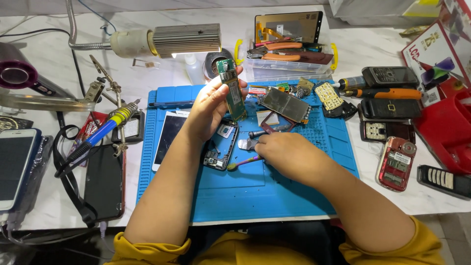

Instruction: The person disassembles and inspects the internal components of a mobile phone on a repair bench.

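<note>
My left hand (208, 108) holds a narrow green circuit board (231, 88) upright above the blue work mat (294, 196). Under it lies an opened black phone frame (221, 147) with a small chip part inside. My right hand (287, 154) rests on the mat beside the frame, fingers curled over a small purple-handled brush (243, 162) and touching a silver metal piece (247, 144). A dark screwdriver tip (257, 133) lies just above that hand. A grey phone screen part (284, 104) sits further back on the mat.
A lamp head (184, 40) hangs over the mat's back. A soldering iron (105, 128) on a stand is at left, with phones (17, 164) beside it. A clear tool box with orange pliers (282, 51) is behind. Old phones (396, 162) and a red box (449, 122) fill the right.
</note>
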